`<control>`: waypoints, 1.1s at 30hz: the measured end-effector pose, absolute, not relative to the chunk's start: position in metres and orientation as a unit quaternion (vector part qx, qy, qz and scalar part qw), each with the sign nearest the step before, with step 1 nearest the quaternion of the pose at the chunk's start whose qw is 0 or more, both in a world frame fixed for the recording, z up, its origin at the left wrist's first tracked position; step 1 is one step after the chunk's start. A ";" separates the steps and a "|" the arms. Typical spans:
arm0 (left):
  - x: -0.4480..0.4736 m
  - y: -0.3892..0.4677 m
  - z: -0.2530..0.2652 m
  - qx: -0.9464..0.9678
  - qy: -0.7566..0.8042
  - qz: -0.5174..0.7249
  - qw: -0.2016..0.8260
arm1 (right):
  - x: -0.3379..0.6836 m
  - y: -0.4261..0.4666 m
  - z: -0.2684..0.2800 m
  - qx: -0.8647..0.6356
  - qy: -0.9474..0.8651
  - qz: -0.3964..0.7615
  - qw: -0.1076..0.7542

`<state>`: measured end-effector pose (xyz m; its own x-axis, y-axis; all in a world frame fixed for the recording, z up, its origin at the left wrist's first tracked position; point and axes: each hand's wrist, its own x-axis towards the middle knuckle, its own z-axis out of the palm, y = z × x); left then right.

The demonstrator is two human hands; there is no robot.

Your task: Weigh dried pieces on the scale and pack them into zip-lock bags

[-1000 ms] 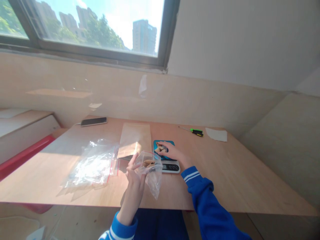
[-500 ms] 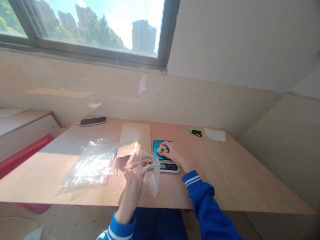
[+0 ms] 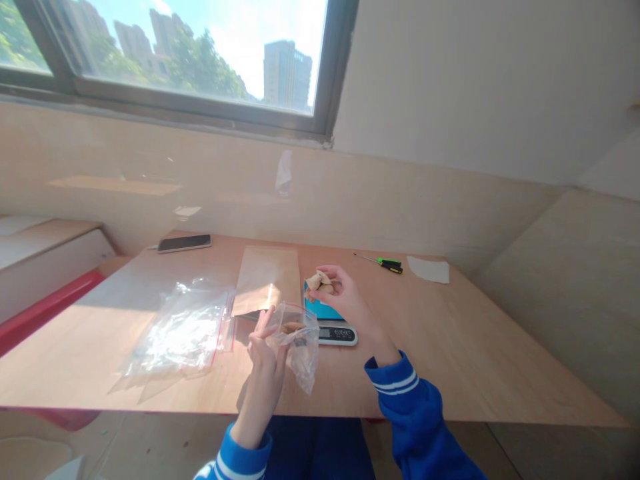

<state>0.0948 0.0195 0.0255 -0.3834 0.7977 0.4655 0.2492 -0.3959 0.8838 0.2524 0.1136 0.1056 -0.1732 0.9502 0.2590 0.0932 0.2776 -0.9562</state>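
Observation:
My left hand (image 3: 265, 353) holds a clear zip bag (image 3: 306, 357) by its upper part, its mouth spread. Inside the bag, a few tan-brown pieces (image 3: 291, 328) show through the plastic. My right hand (image 3: 343, 288) is closed around several pale tan, dried-looking chunks (image 3: 320, 283), raised above the blue plate of a small kitchen scale (image 3: 325, 310). The exact kind of the chunks cannot be made out. The scale's white front with its display and buttons shows just right of the bag; the bag covers its left part.
A brown paper bag (image 3: 270, 273) lies behind my left hand. Further left is a pile of clear zip bags (image 3: 175, 333), with a phone (image 3: 185, 243) beyond it. Back right are a green-and-black screwdriver (image 3: 390, 265) and a scrap of white paper (image 3: 429, 270) on the wooden table (image 3: 480, 353).
My right hand has lifted the tan chunks up off the scale's blue plate. My left hand and the zip bag have stayed almost in place.

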 end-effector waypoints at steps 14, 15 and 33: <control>0.095 0.016 0.028 0.531 0.501 0.661 0.175 | 0.251 0.050 0.136 -0.442 -0.747 0.340 0.361; 0.095 0.016 0.029 0.527 0.503 0.664 0.168 | 0.251 0.045 0.129 -0.462 -0.728 0.346 0.370; 0.090 -0.006 0.050 0.517 0.392 0.667 0.366 | 0.236 -0.014 0.078 -0.441 -0.504 0.431 0.605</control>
<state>0.0896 -0.0056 0.0500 -0.1968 0.8937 0.4031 -0.0838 -0.4250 0.9013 0.2364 -0.0140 0.0784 0.1199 0.9657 0.2303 -0.0761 0.2402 -0.9677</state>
